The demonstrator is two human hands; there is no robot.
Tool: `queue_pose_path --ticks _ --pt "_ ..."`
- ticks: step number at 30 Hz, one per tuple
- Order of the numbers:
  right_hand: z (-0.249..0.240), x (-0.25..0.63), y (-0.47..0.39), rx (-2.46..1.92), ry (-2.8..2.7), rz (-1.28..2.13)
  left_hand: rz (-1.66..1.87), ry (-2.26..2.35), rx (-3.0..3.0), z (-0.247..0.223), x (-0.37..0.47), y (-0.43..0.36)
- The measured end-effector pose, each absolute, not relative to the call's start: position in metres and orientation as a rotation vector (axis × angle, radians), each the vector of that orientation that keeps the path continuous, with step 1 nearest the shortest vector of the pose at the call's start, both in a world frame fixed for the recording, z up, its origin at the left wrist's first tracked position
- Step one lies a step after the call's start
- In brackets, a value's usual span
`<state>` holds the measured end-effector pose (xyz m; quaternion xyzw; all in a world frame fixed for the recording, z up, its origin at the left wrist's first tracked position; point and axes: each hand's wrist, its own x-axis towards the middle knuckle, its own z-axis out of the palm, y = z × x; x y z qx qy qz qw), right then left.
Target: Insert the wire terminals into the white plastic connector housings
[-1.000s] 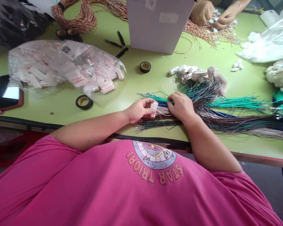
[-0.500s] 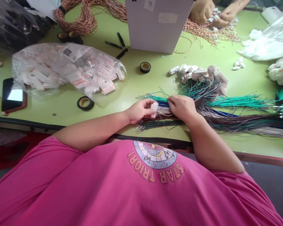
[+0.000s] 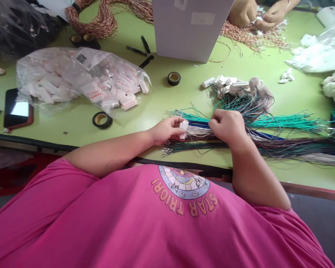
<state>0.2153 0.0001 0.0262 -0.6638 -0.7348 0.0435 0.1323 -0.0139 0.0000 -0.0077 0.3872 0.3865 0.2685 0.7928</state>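
My left hand (image 3: 169, 130) pinches a white plastic connector housing (image 3: 183, 128) between thumb and fingers, just above the wire ends. To its right, my right hand (image 3: 229, 124) is closed in a curled grip over the wire bundles; what its fingers hold is hidden. White wires (image 3: 199, 131) run between the two hands, with dark blue wires (image 3: 196, 123) beside them. Green wires (image 3: 284, 120) and dark grey wires (image 3: 290, 143) stretch right along the table. Behind my right hand lies a heap of white connectors (image 3: 237, 86) with wires attached.
A clear bag of white connectors (image 3: 83, 80) lies left, near a phone (image 3: 18, 108) and black tape rolls (image 3: 102, 120). A grey-white box (image 3: 191, 33) stands at the back. Beyond it, another person's hands (image 3: 258, 15) work over orange-and-white twisted wires (image 3: 249, 37).
My right hand has moved right, away from the connector housing, with its fingers curled tighter. My left hand keeps its hold on the housing. The whole view has shifted slightly.
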Motion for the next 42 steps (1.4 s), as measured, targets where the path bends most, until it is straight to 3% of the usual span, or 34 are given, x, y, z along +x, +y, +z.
queue_pose_path --ticks 5,8,15,22,27,35,42 --pt "0.03 0.217 0.0 -2.041 -2.107 0.037 0.587 0.849 0.841 -0.006 -0.013 -0.002" --pt "0.033 0.219 -0.001 -2.041 -2.318 0.165 0.61 0.878 0.851 -0.002 -0.012 -0.004" --pt "0.04 0.218 -0.009 -1.673 -1.934 0.329 0.567 0.855 0.861 -0.002 -0.014 -0.003" --pt "0.024 0.185 -0.024 -1.147 -2.241 0.711 0.586 0.823 0.84 -0.005 -0.014 -0.003" --pt "0.021 0.192 -0.018 -1.345 -2.118 0.766 0.608 0.816 0.805 -0.005 -0.013 -0.002" --pt "0.028 0.193 -0.019 -1.54 -2.49 0.446 0.592 0.823 0.833 -0.007 -0.014 -0.002" --pt "0.033 0.193 -0.017 -1.557 -2.614 0.515 0.568 0.87 0.881 -0.004 -0.014 -0.003"
